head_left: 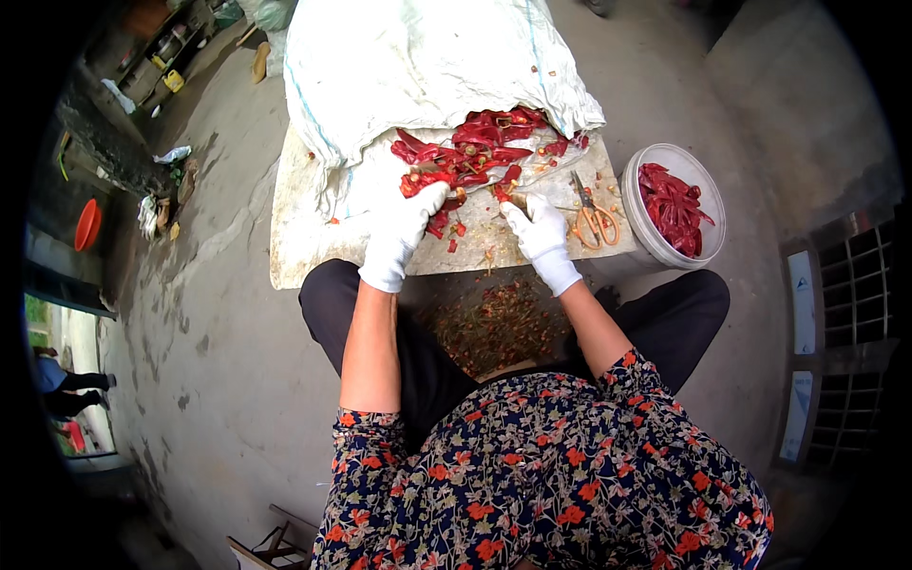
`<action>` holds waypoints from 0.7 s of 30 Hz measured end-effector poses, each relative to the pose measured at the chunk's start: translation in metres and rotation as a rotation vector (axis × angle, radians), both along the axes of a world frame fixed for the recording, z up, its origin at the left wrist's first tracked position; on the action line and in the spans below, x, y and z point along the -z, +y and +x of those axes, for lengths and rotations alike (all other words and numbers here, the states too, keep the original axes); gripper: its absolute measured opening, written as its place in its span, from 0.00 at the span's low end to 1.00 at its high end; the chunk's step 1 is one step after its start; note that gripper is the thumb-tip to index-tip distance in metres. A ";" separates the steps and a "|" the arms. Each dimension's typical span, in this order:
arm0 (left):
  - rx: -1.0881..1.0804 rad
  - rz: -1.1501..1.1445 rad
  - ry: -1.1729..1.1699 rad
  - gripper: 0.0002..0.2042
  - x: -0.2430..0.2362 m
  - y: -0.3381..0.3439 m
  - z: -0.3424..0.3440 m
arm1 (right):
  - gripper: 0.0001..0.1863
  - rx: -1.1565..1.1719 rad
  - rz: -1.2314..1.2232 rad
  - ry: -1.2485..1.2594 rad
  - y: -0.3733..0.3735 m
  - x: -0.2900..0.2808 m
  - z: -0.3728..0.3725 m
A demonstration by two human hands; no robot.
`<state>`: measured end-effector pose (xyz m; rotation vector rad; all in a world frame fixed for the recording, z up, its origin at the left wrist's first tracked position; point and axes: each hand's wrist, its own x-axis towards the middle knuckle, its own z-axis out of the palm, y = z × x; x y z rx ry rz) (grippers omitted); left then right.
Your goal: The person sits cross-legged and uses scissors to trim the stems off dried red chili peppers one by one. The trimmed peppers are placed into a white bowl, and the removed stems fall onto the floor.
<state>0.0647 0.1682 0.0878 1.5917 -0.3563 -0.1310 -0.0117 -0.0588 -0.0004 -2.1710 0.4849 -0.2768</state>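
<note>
Scraps [489, 328], brown and red, lie below the near edge of the pale, flat table [306, 237]. Above it, the white-gloved left hand [404, 228] pinches a glossy red pepper [418, 180], long axis seemingly nine-to-three; the white-gloved right hand [539, 231] pinches a short red piece [501, 193]. Orange-handled metal scissors [590, 207] lie just off the right hand, between two and three o'clock. From the nearer left hand, the heap of wrinkled red peppers [484, 136] spreads at one o'clock, before the white woven sack [432, 57].

The head-worn fisheye camera is looking down and forward from close above the navy, red-flowered cloth top [560, 465], is framing the white-gloved left hand [401, 236] and white-gloved right hand [541, 234] near mid-view, and is reaching wide over grey, cracked floor [223, 275]
</note>
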 end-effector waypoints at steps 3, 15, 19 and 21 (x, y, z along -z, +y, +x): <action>0.187 0.026 0.042 0.25 0.015 -0.013 -0.001 | 0.14 0.014 -0.084 -0.182 0.010 -0.041 -0.014; 0.381 -0.199 0.225 0.16 -0.003 -0.024 -0.027 | 0.18 -0.227 0.875 -0.312 0.008 -0.052 -0.018; 0.465 -0.255 0.272 0.16 0.008 -0.025 -0.027 | 0.17 -0.369 1.039 -0.306 0.012 -0.043 -0.014; 0.427 -0.228 0.240 0.15 0.010 -0.026 -0.029 | 0.15 -0.326 0.998 -0.369 0.012 -0.033 -0.010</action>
